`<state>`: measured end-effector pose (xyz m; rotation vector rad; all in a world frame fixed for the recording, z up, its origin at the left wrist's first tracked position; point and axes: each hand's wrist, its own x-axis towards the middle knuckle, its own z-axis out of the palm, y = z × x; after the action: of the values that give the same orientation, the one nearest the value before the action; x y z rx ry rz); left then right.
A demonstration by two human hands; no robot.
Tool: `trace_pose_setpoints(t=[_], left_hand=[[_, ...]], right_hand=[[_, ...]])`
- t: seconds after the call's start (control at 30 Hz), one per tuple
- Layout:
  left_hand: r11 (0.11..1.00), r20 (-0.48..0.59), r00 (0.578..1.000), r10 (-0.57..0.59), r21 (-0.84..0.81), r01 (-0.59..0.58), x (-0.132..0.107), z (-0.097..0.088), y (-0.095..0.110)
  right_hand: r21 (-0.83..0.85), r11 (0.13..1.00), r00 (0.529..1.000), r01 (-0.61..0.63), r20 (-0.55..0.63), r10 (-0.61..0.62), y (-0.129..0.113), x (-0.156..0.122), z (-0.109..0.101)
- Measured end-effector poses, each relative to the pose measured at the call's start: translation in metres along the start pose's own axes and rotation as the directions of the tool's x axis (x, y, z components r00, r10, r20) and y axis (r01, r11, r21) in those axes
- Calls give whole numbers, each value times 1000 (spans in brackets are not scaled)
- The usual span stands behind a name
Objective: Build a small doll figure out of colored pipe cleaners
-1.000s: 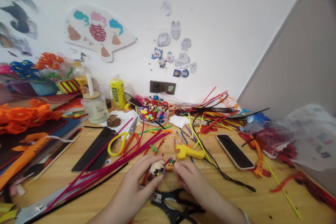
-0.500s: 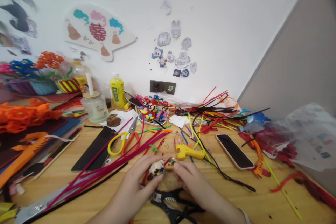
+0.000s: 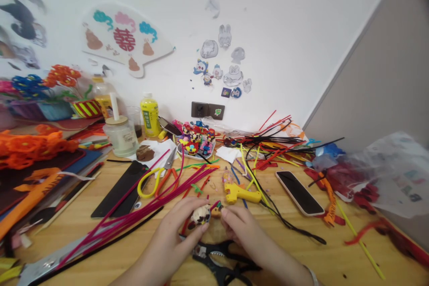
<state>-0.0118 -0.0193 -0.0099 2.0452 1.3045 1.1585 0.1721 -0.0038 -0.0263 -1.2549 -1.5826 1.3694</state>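
Note:
My left hand is closed around a small figure's cream-coloured head with dark markings, held between thumb and fingers. My right hand pinches a small brown piece with green and dark bits on it, just right of the figure. A short magenta strip shows between the two pieces; I cannot tell whether it joins them. Black-handled scissors lie on the table below my hands. A yellow glue gun rests just beyond my right hand.
Magenta pipe cleaners and yellow-handled scissors lie to the left. A phone lies at right, near the glue gun's black cord. Small colourful figures fill a white dish at the back. A glass jar stands at back left.
My right hand has barely shifted, and the small brown piece is turned slightly, showing more green. The left hand stays in place with the figure's head.

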Motion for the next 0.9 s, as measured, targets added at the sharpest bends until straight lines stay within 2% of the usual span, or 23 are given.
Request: trace_pose_setpoints(t=[0.17, 0.47, 0.7, 0.9], left_hand=[[997, -5, 999, -48, -56, 48, 0, 1, -5], [937, 11, 981, -191, -294, 186, -1, 5, -3], [827, 45, 958, -283, -494, 267, 0, 6, -1], [753, 44, 941, -337, -587, 297, 3, 7, 0]], right_hand=[[-34, 999, 1000, 17, 3, -17, 2, 1, 0], [-88, 996, 999, 25, -43, -29, -4, 0, -2], [-81, 997, 998, 18, -53, -22, 0, 0, -1], [-74, 997, 999, 3, -43, -6, 2, 0, -1]])
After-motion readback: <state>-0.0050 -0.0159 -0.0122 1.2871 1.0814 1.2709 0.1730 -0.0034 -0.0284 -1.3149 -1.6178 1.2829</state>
